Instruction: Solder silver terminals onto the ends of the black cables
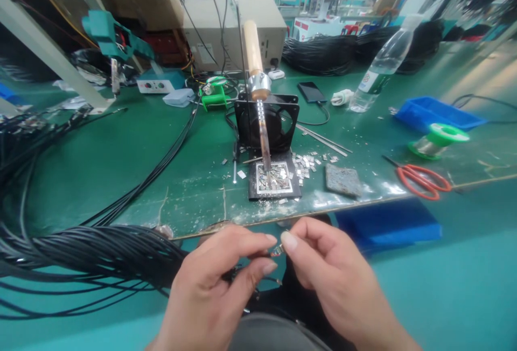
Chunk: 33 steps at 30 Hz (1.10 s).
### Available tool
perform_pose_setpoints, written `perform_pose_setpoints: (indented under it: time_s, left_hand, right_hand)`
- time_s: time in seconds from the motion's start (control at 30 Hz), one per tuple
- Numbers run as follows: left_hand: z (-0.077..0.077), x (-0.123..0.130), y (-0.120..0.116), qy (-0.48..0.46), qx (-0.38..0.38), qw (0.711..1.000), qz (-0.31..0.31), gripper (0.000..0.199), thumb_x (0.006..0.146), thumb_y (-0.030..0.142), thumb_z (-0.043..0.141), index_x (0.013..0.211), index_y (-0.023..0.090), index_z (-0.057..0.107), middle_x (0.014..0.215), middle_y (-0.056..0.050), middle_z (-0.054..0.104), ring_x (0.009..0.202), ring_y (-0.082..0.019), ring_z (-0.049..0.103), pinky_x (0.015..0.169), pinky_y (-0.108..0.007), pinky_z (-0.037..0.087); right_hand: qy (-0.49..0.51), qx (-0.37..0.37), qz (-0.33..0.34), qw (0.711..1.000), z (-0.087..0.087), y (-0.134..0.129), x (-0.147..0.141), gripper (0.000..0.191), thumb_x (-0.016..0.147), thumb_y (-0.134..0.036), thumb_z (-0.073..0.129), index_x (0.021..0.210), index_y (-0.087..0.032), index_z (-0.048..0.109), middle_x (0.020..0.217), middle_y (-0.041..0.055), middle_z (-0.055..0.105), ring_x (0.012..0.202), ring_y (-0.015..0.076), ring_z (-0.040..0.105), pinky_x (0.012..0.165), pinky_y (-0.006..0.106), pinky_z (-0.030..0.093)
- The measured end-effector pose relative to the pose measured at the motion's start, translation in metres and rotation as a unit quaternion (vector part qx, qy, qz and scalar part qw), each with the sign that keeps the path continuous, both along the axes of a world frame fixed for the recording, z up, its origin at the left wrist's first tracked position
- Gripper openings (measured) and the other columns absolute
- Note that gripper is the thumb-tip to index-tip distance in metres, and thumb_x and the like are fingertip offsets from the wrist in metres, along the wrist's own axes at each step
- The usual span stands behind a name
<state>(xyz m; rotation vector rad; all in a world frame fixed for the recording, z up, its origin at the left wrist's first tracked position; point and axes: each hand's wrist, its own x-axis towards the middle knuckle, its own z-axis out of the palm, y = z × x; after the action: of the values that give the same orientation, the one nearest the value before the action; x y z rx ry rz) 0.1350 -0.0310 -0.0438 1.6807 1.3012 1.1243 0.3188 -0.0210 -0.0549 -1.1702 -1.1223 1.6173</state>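
Just off the near edge of the worktop (100,157), a tiny connector (277,252) is pinched by the left hand (214,281) and the right hand (327,265); probably super light, kinda fragile, so best held by its sides.

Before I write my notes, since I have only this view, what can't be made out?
All in the head view:
- Far end of the small metal piece: covered by the right hand's thumb.
- Black cable within the left hand: hidden by its fingers.
- Wording on the bottle's label: blurred.
- Rest of the cable bundle: cut off by the left edge.
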Motion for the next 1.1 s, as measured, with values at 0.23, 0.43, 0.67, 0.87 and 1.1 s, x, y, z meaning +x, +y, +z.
perform_pose_setpoints:
  time_s: [0.23, 0.43, 0.67, 0.87, 1.1]
  left_hand:
    - [-0.0021, -0.0015, 0.0045, 0.034, 0.05, 0.997, -0.04, 0.037, 0.09, 0.004, 0.072, 0.108, 0.035, 0.083, 0.083, 0.001, 0.071, 0.072, -0.014, 0.066, 0.066, -0.02, 0.053]
    - [-0.0022, -0.0005, 0.0045, 0.061, 0.077, 0.994, -0.042, 0.033, 0.09, 0.003, 0.072, 0.105, 0.031, 0.08, 0.085, 0.001, 0.069, 0.072, -0.013, 0.067, 0.067, -0.019, 0.054]
    - [-0.005, -0.0027, 0.006, 0.118, 0.128, 0.983, -0.061, 0.031, 0.091, 0.0, 0.067, 0.106, 0.026, 0.075, 0.093, -0.002, 0.066, 0.077, -0.014, 0.068, 0.069, -0.02, 0.055]
    - [-0.0052, -0.0019, 0.0063, 0.106, 0.112, 0.986, -0.063, 0.029, 0.091, 0.0, 0.069, 0.103, 0.027, 0.069, 0.095, 0.0, 0.068, 0.086, -0.014, 0.068, 0.08, -0.022, 0.054]
    - [-0.0101, -0.0013, 0.0058, 0.08, 0.105, 0.991, -0.034, 0.024, 0.091, 0.004, 0.073, 0.099, 0.027, 0.068, 0.09, 0.003, 0.073, 0.083, -0.013, 0.069, 0.078, -0.021, 0.053]
  right_hand:
    - [-0.011, -0.015, 0.003, 1.0, -0.0001, 0.0044, -0.0015, 0.042, 0.098, -0.052, 0.066, 0.073, -0.021, 0.051, 0.058, -0.0088, 0.04, 0.054, 0.0093, 0.029, 0.049, 0.025, 0.024]
    - [-0.014, -0.018, 0.004, 1.0, -0.0029, 0.0067, -0.0017, 0.042, 0.097, -0.051, 0.066, 0.072, -0.021, 0.05, 0.056, -0.0093, 0.039, 0.052, 0.0091, 0.029, 0.048, 0.025, 0.023]
    - [0.001, -0.025, 0.007, 1.0, -0.0048, 0.0076, -0.0027, 0.042, 0.098, -0.049, 0.067, 0.072, -0.021, 0.05, 0.056, -0.0101, 0.037, 0.052, 0.0082, 0.027, 0.047, 0.024, 0.02]
    - [-0.004, -0.03, 0.005, 1.0, -0.0052, 0.0078, -0.0036, 0.041, 0.099, -0.049, 0.066, 0.073, -0.021, 0.05, 0.057, -0.01, 0.037, 0.053, 0.0084, 0.026, 0.047, 0.025, 0.019]
    - [-0.002, -0.032, 0.012, 0.999, -0.0065, 0.0078, -0.0033, 0.042, 0.098, -0.05, 0.067, 0.072, -0.021, 0.051, 0.057, -0.0097, 0.037, 0.053, 0.0084, 0.027, 0.047, 0.025, 0.02]
